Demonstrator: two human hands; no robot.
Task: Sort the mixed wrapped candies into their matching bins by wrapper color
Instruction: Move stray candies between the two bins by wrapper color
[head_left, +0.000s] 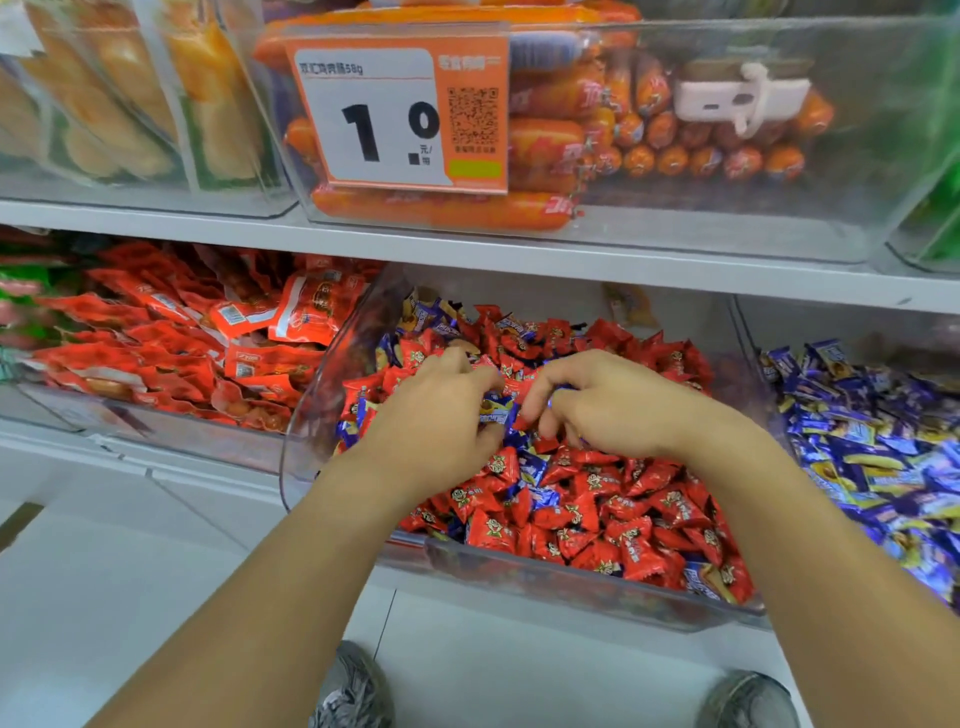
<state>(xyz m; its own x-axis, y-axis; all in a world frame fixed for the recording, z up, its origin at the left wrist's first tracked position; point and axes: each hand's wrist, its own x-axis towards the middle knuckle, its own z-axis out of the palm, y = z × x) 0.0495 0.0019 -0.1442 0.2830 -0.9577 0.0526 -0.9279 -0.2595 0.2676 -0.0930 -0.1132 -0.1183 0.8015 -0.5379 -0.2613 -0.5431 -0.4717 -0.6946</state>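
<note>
Mid-frame, both hands dug in the clear bin (519, 582) of red candies (587, 499) — left hand (441, 415) pinching blue-wrapped candies (496, 410), right hand (597, 405) curled round another. Light, crinkly, slippery — probably best pinched by the wrapper ends.

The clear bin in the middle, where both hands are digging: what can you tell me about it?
The middle bin is a see-through plastic tub with rounded corners, sitting on the lower white shelf and tilted toward the person. It is heaped mostly with red candies, with blue candies mixed in. The left hand and right hand are both inside it, fingers curled among the wrappers, a blue candy between them.
</note>
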